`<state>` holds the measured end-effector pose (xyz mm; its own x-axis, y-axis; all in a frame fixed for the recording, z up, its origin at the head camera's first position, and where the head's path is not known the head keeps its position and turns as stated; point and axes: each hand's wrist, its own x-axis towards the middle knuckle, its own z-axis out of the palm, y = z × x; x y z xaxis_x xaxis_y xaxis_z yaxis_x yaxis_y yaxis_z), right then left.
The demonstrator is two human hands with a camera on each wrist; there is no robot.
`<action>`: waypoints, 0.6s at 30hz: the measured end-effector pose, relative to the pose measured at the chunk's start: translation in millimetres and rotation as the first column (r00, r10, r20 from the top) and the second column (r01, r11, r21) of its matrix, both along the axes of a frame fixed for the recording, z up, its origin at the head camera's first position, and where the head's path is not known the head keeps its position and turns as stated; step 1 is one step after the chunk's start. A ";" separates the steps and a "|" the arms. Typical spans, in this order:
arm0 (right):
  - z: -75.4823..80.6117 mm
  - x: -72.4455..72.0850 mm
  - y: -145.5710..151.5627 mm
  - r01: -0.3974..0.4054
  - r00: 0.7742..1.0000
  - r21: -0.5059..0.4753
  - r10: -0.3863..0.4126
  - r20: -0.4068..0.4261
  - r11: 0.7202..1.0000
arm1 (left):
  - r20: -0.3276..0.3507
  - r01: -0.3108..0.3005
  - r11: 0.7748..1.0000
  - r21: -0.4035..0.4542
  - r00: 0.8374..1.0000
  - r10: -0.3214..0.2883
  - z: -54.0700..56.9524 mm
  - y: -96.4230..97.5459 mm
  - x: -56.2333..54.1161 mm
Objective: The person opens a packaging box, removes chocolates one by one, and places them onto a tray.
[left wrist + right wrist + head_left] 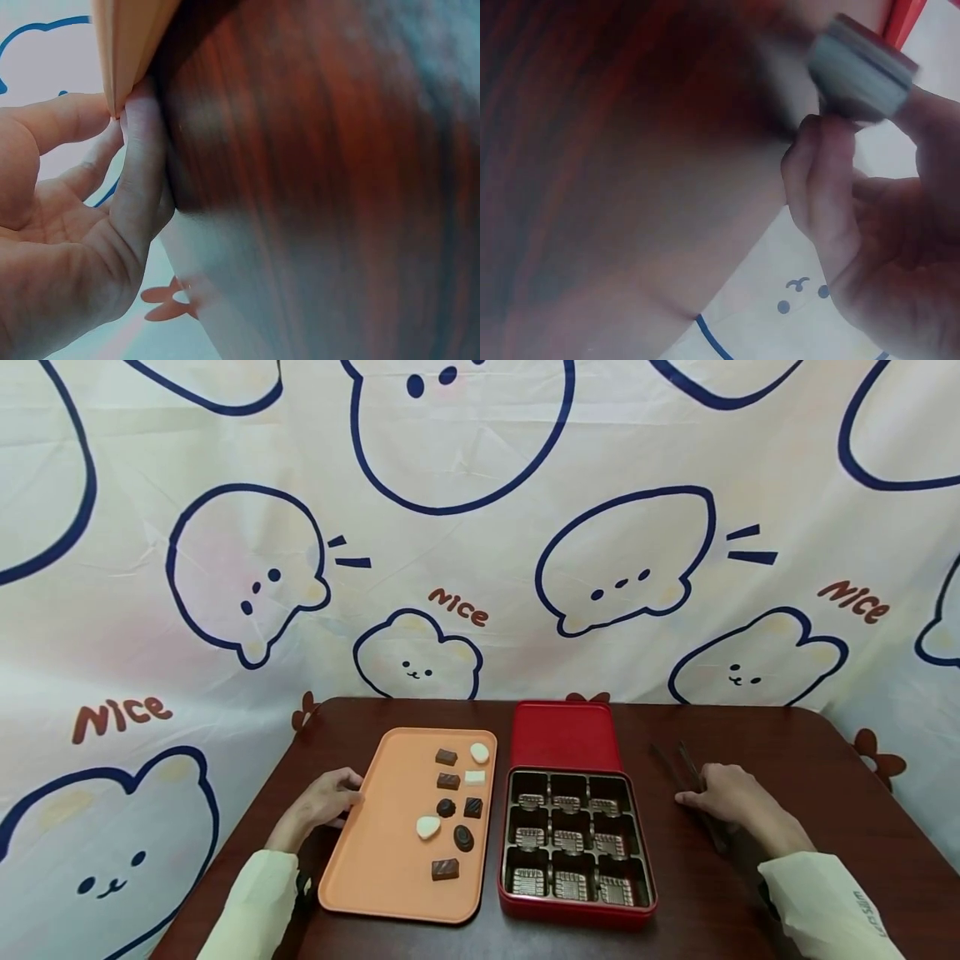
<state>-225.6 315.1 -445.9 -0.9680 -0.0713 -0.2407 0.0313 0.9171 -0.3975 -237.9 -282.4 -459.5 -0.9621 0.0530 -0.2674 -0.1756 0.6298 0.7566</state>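
My left hand (324, 800) pinches the left edge of an orange tray (367, 860); the left wrist view shows thumb and fingers on the tray's rim (135, 45). Several chocolates lie on the tray's right half, among them a brown bar piece (445, 869), a white piece (428, 827) and a dark oval one (463, 837). My right hand (738, 802) holds a pair of metal tongs (716, 835), their two arms spread apart and pointing toward the back. In the right wrist view the closed end of the tongs (862, 71) sticks out from the fingers.
Between tray and right hand stands a red tin (577, 910) with a dark insert of several compartments. Behind it lies its red lid (564, 735). All stand on a dark wooden table (780, 752), with a printed cloth (510, 560) hanging behind.
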 end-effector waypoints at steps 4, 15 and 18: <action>-2.9 1.5 1.7 0.013 1.000 -0.019 -0.012 0.021 1.000 | 0.001 -0.001 1.000 -0.007 1.000 0.001 1.2 2.1 0.1; 3.1 3.8 -1.0 0.019 0.999 -0.003 -0.019 0.037 1.000 | -0.032 0.008 0.989 -0.151 0.999 -0.013 4.1 5.4 -5.0; 10.9 1.3 -2.8 -0.012 1.000 0.043 0.011 0.029 0.999 | -0.042 0.028 0.962 -0.273 0.998 -0.041 12.8 8.0 -7.8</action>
